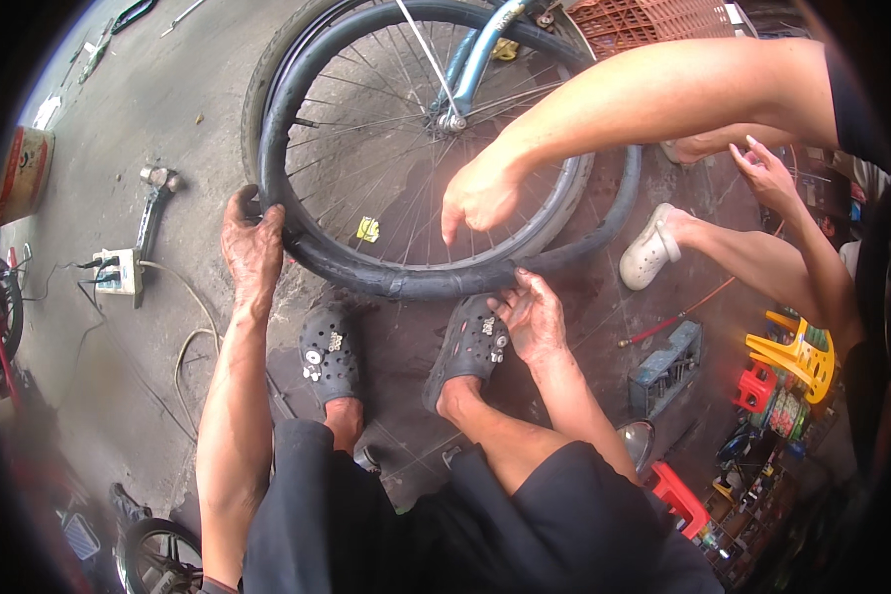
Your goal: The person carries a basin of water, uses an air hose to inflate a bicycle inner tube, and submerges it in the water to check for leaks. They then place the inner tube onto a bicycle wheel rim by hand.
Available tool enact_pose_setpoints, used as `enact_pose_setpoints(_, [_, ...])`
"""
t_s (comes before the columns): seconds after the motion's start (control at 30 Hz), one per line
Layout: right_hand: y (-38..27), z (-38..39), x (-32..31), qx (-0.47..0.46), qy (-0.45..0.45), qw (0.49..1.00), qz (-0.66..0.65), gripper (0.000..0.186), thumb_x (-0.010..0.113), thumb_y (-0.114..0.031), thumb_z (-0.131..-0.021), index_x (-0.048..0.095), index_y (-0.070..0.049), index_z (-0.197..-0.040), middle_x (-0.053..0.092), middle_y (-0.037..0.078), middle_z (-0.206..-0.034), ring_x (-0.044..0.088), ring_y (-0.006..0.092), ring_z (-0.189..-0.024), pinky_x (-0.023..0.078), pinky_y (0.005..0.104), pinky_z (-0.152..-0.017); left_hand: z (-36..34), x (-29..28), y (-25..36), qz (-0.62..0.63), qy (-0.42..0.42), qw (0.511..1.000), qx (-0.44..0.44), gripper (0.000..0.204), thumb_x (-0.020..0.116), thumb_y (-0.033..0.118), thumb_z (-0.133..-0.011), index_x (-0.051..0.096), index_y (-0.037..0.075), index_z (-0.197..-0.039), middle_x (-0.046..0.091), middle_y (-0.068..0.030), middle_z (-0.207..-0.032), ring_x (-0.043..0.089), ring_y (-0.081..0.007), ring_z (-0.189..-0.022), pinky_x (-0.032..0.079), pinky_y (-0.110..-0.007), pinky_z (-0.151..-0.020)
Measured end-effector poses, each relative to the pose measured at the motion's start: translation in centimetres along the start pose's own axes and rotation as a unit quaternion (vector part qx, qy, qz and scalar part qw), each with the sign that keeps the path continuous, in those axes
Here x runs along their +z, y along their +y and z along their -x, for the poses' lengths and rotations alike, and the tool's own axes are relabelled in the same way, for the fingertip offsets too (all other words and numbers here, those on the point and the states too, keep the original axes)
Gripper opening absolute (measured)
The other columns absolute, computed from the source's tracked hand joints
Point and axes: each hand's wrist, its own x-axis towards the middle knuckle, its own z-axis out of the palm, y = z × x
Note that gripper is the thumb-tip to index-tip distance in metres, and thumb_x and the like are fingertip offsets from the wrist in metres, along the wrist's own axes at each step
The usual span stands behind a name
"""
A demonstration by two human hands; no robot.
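Observation:
A black bicycle inner tube (396,281), swollen with air, lies along the near side of a spoked bicycle wheel (436,265). My left hand (250,247) is closed on the tube at its left bend, thumb on top. At the lower right, my right hand (535,315) grips the tube's near edge between thumb and fingers. Past my right hand the tube bows away from the rim. The tyre (254,129) shows outside the tube at the far left. From the right, another person's arm reaches over the wheel, their hand (481,194) pointing a finger down at the spokes.
A blue fork (485,45) joins the wheel hub. Left lie a hammer (154,208) and a white power strip (118,272) with cables. Right are a pale clog (650,247) on a foot, a grey tray (666,368) and a yellow stool (794,354). A red crate (648,22) stands behind.

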Motion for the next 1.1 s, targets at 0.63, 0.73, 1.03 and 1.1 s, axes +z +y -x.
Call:
enact_pose_setpoints(0.63, [1.5,1.0,0.0,0.076,0.054,0.963,0.251,0.045,0.074,-0.026,-0.084,0.051,0.007,-0.103,0.063,0.016,-0.085,0.066,0.0192,-0.064,0.054,0.0254,-0.050,0.8,-1.7,-0.2,-0.023,-0.016,1.000,-0.006,0.043,0.071,0.018,-0.082,0.058,-0.004,-0.117,0.065,-0.0129,-0.104,0.062,-0.0203,-0.096,0.049,-0.032,-0.086])
enact_pose_setpoints(0.73, [1.4,2.1,1.7,0.075,0.023,0.967,0.241,0.042,0.074,-0.028,-0.084,0.054,0.005,-0.100,0.063,0.015,-0.085,0.066,0.0192,-0.065,0.053,0.0254,-0.050,-1.0,-2.7,0.2,0.069,0.004,0.998,0.008,0.042,0.071,0.019,-0.081,0.060,-0.004,-0.114,0.067,-0.0137,-0.102,0.063,-0.0203,-0.092,0.049,-0.032,-0.084])
enact_pose_setpoints(1.03, [1.5,1.0,4.6,0.042,-0.007,0.973,0.225,0.043,0.075,-0.026,-0.083,0.050,0.002,-0.103,0.060,0.016,-0.086,0.065,0.0208,-0.068,0.054,0.0263,-0.052,-3.7,-4.3,2.1,0.045,0.063,0.997,0.009,0.024,0.070,0.011,-0.080,0.067,-0.002,-0.100,0.067,-0.0056,-0.086,0.060,-0.0132,-0.077,0.047,-0.026,-0.073])
enact_pose_setpoints(1.1, [1.1,0.7,4.6,0.038,-0.002,0.970,0.242,0.043,0.075,-0.025,-0.083,0.050,0.003,-0.103,0.060,0.016,-0.086,0.065,0.0211,-0.069,0.054,0.0264,-0.053,-3.8,-4.4,1.9,0.008,0.053,0.999,-0.011,0.030,0.070,0.014,-0.078,0.066,-0.003,-0.103,0.068,-0.0093,-0.087,0.062,-0.0166,-0.079,0.049,-0.029,-0.075])
